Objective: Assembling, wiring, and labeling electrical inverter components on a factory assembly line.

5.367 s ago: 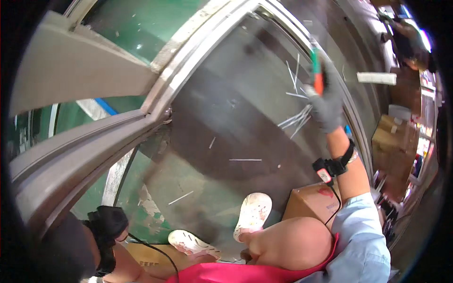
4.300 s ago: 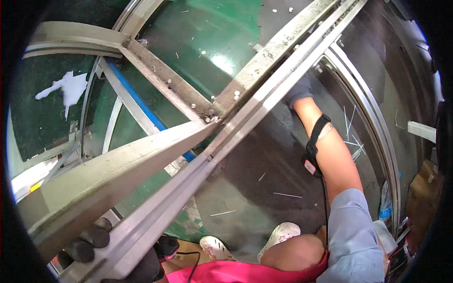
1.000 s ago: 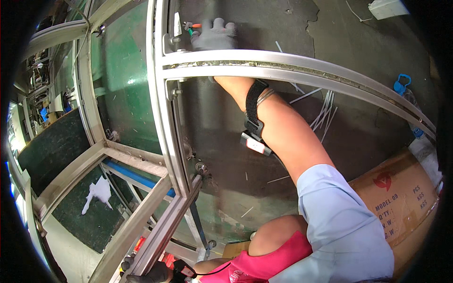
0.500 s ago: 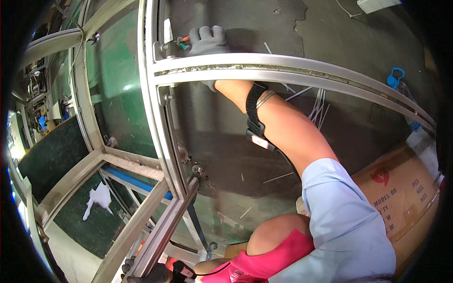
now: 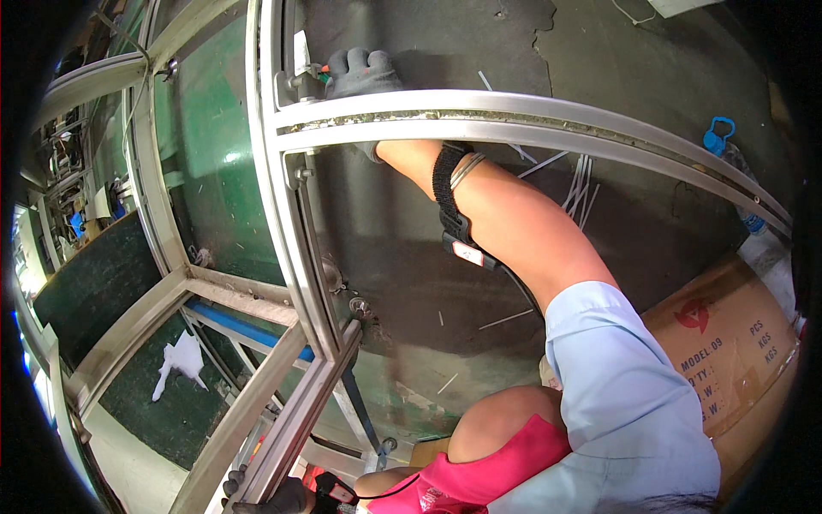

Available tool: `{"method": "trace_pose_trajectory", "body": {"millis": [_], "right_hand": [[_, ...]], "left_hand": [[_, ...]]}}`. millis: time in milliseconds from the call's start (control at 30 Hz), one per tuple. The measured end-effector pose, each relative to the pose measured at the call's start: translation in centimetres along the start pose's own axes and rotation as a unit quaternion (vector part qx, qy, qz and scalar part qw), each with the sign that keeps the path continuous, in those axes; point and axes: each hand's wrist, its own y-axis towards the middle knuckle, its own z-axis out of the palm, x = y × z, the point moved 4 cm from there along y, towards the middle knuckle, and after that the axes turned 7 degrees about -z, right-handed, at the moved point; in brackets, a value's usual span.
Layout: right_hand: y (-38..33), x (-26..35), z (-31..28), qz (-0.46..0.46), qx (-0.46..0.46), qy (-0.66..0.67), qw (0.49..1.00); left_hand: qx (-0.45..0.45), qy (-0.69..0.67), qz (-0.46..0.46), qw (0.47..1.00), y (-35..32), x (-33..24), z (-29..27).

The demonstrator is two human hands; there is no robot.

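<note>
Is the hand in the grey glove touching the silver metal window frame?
Touching. In the head view, the right hand in a grey glove rests its fingers on the silver metal frame, with no gap showing.

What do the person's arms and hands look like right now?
The right hand wears a dark grey work glove. A black strap with a small device and a thin cable wraps the forearm; the sleeve is light blue. The left hand wears a black glove.

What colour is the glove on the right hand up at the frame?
Dark grey glove, seen best in the head view.
</note>
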Motion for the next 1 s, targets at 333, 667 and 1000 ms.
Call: {"method": "trace_pose_trajectory", "body": {"millis": [333,667,1000], "right_hand": [[-0.1,-0.9,3.2,0.171,0.029,0.169,0.97],[-0.4,-6.0,4.2,0.221,-0.1,0.36,0.901],[-6.2,-4.0,2.3,0.477,-0.189,0.732,0.448]], "left_hand": [[0.018,-0.029,-0.027,0.999,0.2,0.3,-0.4],[0.029,0.149,0.158,0.976,2.0,2.0,-4.6],[0.099,0.26,0.203,0.939,0.1,1.1,-0.6]]}}
